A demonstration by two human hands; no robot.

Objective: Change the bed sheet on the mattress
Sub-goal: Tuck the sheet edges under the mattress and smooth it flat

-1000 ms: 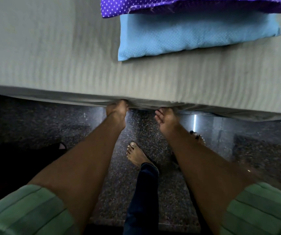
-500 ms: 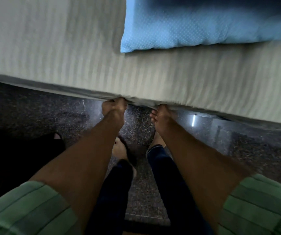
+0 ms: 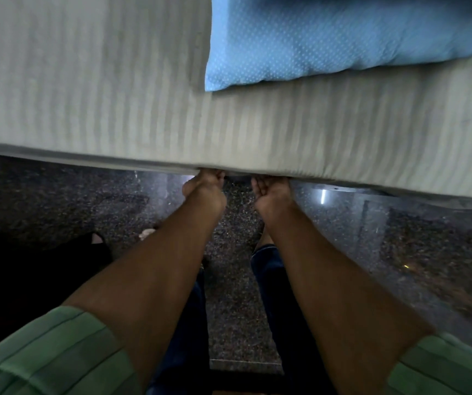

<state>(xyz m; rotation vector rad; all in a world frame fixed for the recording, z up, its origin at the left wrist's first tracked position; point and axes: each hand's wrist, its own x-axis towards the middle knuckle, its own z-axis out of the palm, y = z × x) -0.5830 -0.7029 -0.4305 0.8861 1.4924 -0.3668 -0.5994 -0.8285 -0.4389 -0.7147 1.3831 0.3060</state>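
**Both hands at mattress lower edge, sheet edge being handled**

- Mattress (image 3: pixel 143 95) is seen from above, covered by a pale grey-green striped bed sheet (image 3: pixel 300 129). Sheet is laid flat over the top and down the near side.
- Left hand (image 3: pixel 204 186) is placed at the bottom edge of the mattress, fingers curled up under the sheet edge; fingertips are hidden by the fabric. Sheet edge appears gripped.
- Right hand (image 3: pixel 271 189) is placed just beside it at the same edge, palm turned up, fingers curled under the hem; a grip on the sheet is indicated, fingertips again hidden.
- Blue dotted pillow (image 3: pixel 328 38) is laid on top of the sheet, upper right, well apart from the hands.
- Green striped sleeves (image 3: pixel 52 354) are seen on both arms; dark trousers (image 3: pixel 271 280) are seen between the forearms.
- Dark speckled polished floor (image 3: pixel 72 201) is visible below the mattress edge.
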